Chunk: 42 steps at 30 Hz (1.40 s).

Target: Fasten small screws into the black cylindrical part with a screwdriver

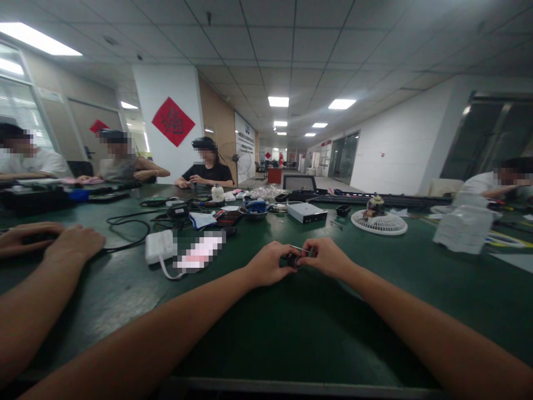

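My left hand [268,265] is closed around a small dark round part [293,260], just above the green table [266,344]. Pressed close on the other side, my right hand [327,258] has its fingers pinched together against the same part. A thin, light-coloured sliver [298,248] runs between the fingertips of both hands. Too little of it shows to tell what it is. My fingers hide much of the dark part, so its exact kind is unclear.
A co-worker's hands [75,244] rest at the left. Near them lie a white adapter [160,246] and black cables [129,222]. Farther back stand a silver box-shaped drive [307,212], a white fan grille [378,222] and clear plastic packaging [464,228]. Several people sit around.
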Each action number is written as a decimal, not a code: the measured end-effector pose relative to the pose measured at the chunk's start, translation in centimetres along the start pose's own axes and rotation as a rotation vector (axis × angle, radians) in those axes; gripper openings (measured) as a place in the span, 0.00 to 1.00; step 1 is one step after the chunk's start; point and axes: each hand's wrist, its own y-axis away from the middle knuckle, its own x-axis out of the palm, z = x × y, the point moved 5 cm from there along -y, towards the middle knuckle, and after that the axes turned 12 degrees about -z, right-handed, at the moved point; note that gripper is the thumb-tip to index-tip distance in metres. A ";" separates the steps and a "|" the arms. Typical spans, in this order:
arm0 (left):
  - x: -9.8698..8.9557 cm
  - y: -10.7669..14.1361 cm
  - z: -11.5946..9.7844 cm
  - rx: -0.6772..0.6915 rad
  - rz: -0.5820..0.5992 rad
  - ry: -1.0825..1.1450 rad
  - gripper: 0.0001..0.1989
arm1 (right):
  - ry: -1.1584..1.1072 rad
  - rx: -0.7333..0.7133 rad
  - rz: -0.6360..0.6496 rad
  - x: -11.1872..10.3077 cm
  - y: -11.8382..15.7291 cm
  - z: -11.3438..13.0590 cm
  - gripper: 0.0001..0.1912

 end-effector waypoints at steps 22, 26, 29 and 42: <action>-1.0 -0.2 2.6 -0.308 -0.284 -0.109 0.13 | 0.087 -0.087 -0.073 -0.8 0.0 0.6 0.08; -1.1 -0.2 2.6 -0.302 -0.285 -0.099 0.13 | 0.127 -0.090 -0.049 -0.8 -0.1 0.4 0.08; -0.9 -0.3 1.9 -0.226 -0.254 -0.097 0.13 | 0.154 -0.096 -0.039 -0.7 -0.1 0.4 0.08; -0.7 -0.3 1.5 -0.169 -0.192 -0.133 0.12 | 0.177 -0.083 -0.023 -0.8 0.0 1.0 0.10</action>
